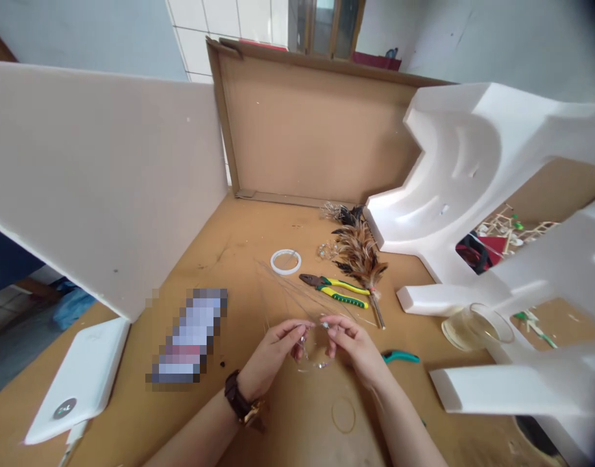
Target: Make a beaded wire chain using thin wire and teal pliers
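Note:
A thin wire loop with small shiny beads [321, 365] hangs between my two hands above the table. My left hand [280, 344], with a dark watch on its wrist, pinches one side of the loop between thumb and fingers. Opposite it, my right hand [352, 342] grips the other side, near a pale bluish bead at the fingertips. Just beyond the hands lie several fine loose wires [297, 295] and a pair of pliers [333, 290] with yellow-green handles. A teal tool handle [401, 356] shows partly behind my right forearm.
Behind the pliers are a white ring [285, 262] and a brown feather duster [360, 250]. A glass of pale liquid [475, 327] stands among white foam pieces [472, 389] at right. To the left lie a pixelated device [190, 337] and a white power bank [80, 376]. A cardboard panel [321, 130] rises behind.

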Demonstrator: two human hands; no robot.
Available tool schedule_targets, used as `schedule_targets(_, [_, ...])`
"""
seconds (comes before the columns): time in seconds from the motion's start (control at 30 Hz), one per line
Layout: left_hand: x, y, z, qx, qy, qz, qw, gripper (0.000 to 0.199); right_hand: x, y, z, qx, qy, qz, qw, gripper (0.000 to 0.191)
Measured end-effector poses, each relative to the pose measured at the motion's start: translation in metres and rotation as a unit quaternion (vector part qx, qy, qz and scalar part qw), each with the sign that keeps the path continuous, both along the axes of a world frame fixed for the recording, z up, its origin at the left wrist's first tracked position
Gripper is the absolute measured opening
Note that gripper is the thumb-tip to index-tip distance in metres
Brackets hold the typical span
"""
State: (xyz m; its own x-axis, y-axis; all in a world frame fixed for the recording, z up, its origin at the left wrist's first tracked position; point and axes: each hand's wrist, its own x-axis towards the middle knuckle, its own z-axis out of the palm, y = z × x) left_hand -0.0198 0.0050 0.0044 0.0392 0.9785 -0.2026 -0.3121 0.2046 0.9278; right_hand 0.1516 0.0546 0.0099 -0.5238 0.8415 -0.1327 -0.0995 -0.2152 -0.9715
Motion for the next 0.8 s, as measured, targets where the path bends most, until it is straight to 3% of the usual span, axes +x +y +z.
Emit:
schedule_targets(0.17, [-0.002,0.005,-0.005,-0.019,-0.034,0.011,0.999,0.026,0.002,-0.005,-0.014,-0.023,0.033,-0.038,0.998,0.027])
schedule_targets(0.43, [-0.004,0.007,-0.008,-0.057,-0.053,0.009,0.997,0.023,0.001,-0.006,-0.005,-0.063,-0.019,-0.057,0.996,0.033])
schedule_targets(0.8, [-0.006,0.009,-0.003,-0.078,-0.078,0.025,0.994,0.021,0.002,-0.005,-0.013,-0.055,-0.019,-0.09,0.994,0.037])
